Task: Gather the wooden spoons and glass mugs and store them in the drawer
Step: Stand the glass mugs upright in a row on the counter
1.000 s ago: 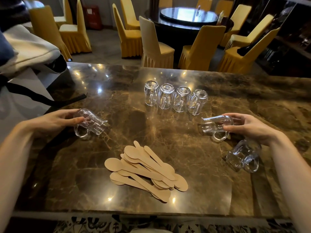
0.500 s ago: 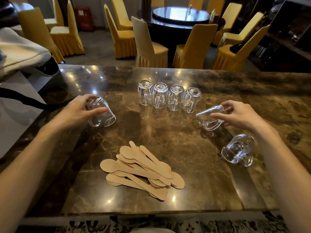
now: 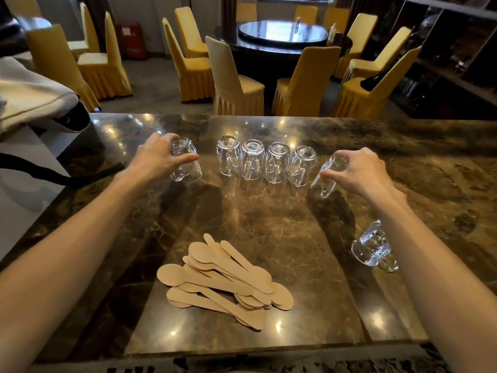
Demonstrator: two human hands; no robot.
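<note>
Several glass mugs (image 3: 266,162) stand upside down in a row at the middle of the brown marble table (image 3: 269,216). My left hand (image 3: 157,155) grips another glass mug (image 3: 185,161), base up, just left of the row. My right hand (image 3: 359,170) holds a tilted glass mug (image 3: 327,175) at the right end of the row. One more glass mug (image 3: 372,246) lies on its side near my right forearm. A pile of wooden spoons (image 3: 223,281) lies near the front edge.
A pale bag with a black strap (image 3: 40,103) rests on the table's left end. Beyond the far edge stand yellow-covered chairs (image 3: 234,84) around a dark round table (image 3: 282,36). Dark shelving (image 3: 454,49) runs along the right wall.
Both hands carried their mugs away from me towards the row. The left mug has turned from lying to base up; the right mug has come close to the row's right end.
</note>
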